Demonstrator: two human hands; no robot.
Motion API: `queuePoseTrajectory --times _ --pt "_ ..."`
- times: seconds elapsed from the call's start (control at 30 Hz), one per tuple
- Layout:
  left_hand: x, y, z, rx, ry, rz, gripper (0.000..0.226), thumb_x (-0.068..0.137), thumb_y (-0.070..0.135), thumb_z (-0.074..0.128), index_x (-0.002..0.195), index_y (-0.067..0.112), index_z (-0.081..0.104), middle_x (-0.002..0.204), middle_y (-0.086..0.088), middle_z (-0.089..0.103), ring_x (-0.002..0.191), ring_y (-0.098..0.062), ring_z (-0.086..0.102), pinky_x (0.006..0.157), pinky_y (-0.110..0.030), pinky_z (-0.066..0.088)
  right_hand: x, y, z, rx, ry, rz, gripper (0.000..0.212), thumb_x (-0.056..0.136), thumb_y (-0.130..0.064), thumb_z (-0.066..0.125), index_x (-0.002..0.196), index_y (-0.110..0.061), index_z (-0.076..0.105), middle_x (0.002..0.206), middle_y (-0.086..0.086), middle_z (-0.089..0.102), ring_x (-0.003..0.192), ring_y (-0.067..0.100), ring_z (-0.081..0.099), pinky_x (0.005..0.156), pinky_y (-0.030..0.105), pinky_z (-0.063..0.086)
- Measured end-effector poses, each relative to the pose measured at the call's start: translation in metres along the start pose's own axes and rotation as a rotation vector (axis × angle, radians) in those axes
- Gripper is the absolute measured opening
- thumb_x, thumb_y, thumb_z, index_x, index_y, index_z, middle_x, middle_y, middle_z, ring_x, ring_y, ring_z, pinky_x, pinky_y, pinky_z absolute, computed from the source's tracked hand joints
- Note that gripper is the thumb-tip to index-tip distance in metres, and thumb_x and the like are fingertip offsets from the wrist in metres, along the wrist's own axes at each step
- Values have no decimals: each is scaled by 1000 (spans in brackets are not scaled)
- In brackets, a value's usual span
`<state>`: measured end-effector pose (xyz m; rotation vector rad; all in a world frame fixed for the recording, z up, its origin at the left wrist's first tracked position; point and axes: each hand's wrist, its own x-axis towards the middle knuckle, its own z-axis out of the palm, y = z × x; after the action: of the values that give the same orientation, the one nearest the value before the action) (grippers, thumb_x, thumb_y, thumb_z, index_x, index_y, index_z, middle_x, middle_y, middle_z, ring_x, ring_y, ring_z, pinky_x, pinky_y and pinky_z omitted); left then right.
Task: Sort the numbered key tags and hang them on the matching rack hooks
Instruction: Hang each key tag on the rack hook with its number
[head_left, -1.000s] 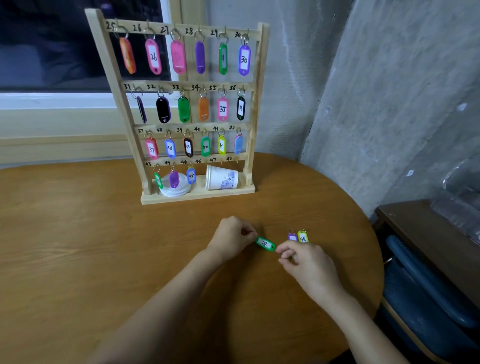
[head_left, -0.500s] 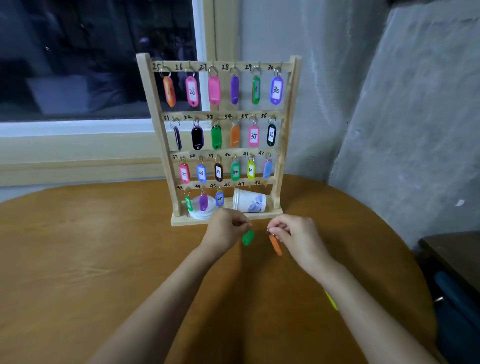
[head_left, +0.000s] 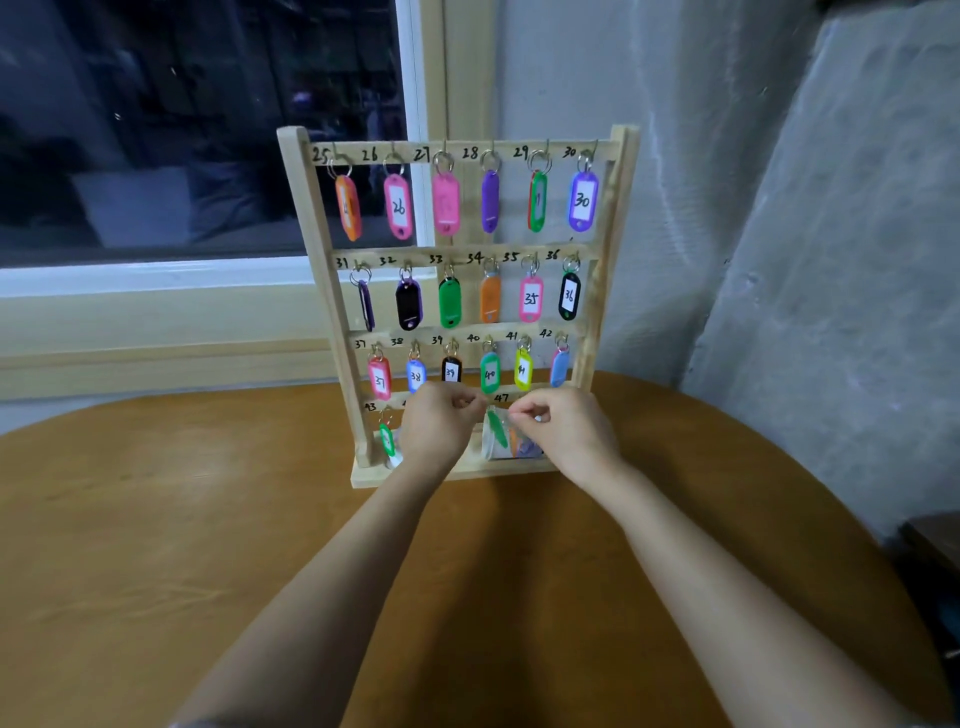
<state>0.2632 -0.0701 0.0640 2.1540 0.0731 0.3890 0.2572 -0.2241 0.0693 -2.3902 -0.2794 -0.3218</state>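
Hands moved from table (head_left: 156, 519) to rack (head_left: 608, 260) bottom row. Left hand (head_left: 441, 428) pinches green tag (head_left: 496, 428), right hand (head_left: 569, 434) pinches orange tag (head_left: 514, 441); hanging looks next.

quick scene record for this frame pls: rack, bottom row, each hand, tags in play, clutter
rack: wooden rack, upright on the table; rows 25-30, 31-36 and 37-42 each hold six tags
bottom row: tag on hook 43 hanging; the hands hide most of the other hooks
left hand: fingers curled at the bottom row, apparently pinching the green tag
right hand: fingertips pinched, orange tag hanging below them
clutter: paper cup on its side on the rack base, behind the two tags
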Motion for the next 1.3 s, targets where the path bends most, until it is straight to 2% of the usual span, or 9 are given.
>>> queuePoseTrajectory --times 0.17,0.4,0.57,0.67,0.77,0.87,0.93,1.03,1.3 --pt "2 -1 3 82 25 -19 13 85 23 68 93 18 77 79 -1 73 68 -17 64 59 -29 49 8 -7 9 -62 19 29 11 88 -33 63 86 -30 73 86 -13 72 77 8 61 61 25 48" --pt "-5 3 -1 209 43 5 12 85 22 66 92 24 76 74 2 64 77 -21 62 57 -25 37 18 -20 19 -140 91 104 13 89 -32 61 89 -29 74 86 -10 72 82 13 64 58 24 39" --pt "-9 -1 -4 286 25 27 10 85 26 65 89 23 75 79 0 67 76 -23 63 53 -26 39 19 -20 26 -283 78 87 15 91 -27 59 89 -27 74 85 -7 72 81 17 65 57 23 41" --pt "-14 -7 -6 283 20 52 8 84 25 64 87 26 72 85 3 69 78 -19 64 57 -31 49 9 -18 20 -273 59 12 16 90 -28 61 103 -31 70 100 -11 70 92 14 63 64 23 44" --pt "-27 -10 -8 249 11 49 13 82 24 64 91 28 72 87 4 70 81 -17 64 58 -27 46 -9 -12 5 -237 37 -12 23 90 -30 61 113 -33 65 109 -14 64 100 14 59 68 24 42" --pt "-46 -8 -3 229 -65 67 18 83 27 66 100 23 71 79 6 63 77 -14 60 60 -25 42 -35 3 -14 -200 32 5 19 88 -31 63 106 -36 67 102 -16 66 94 8 59 64 23 37" --pt "-61 -5 6 203 -137 73 19 84 25 66 102 22 70 78 9 60 76 -13 58 65 -27 46 -57 18 -27 -162 33 13 15 86 -31 65 100 -34 69 93 -17 66 77 -2 57 57 22 35" --pt "-83 1 25 185 -259 85 23 84 21 65 106 24 69 89 5 65 78 -10 57 73 -26 48 -92 42 -46 -172 38 67 13 85 -32 67 98 -34 70 82 -21 61 58 -7 44 50 15 28" --pt "-130 18 84 180 -531 150 24 87 30 65 110 25 68 105 4 69 95 -9 62 87 -26 50 -169 102 -86 -161 57 298 11 82 -28 71 91 -35 71 83 -23 67 59 -6 51 55 17 38"
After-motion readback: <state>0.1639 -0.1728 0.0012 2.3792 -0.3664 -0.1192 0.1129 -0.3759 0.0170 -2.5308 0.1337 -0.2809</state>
